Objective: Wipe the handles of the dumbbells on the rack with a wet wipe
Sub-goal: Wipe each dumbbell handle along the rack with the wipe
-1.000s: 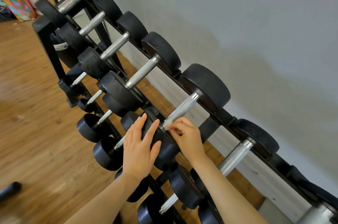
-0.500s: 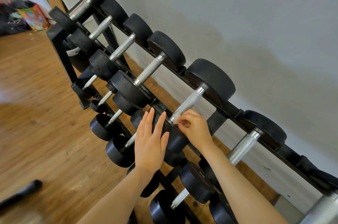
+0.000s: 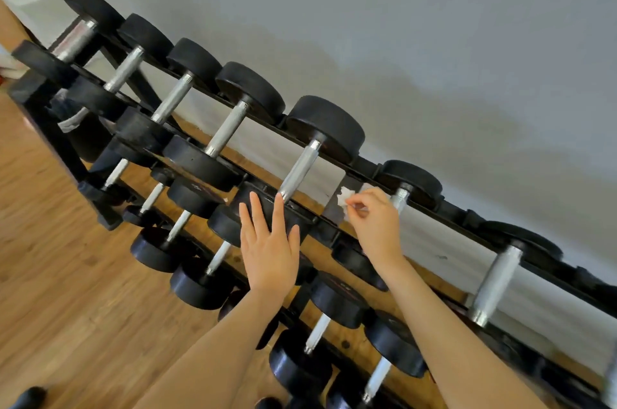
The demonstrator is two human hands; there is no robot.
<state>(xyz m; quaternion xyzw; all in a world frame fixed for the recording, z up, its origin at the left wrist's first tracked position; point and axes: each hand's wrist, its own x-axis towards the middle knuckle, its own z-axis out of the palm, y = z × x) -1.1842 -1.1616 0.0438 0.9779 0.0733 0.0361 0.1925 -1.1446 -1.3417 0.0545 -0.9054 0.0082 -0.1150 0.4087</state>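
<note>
A black rack holds rows of black dumbbells with silver handles, running diagonally along the wall. My left hand lies flat, fingers apart, on the near head of one top-row dumbbell, just below its handle. My right hand pinches a small white wet wipe in the gap between that handle and the neighbouring handle to the right, which my knuckles partly hide. Another thick handle sits further right.
Lower rack tiers carry smaller dumbbells below my arms. A grey wall stands right behind the rack. Wooden floor spreads to the left, with a dark object at the bottom-left corner and white cloth at the top left.
My right hand has left the handle it was touching and moved right with the wipe toward the neighbouring dumbbell. The left hand stays on the same dumbbell head. The view has shifted right.
</note>
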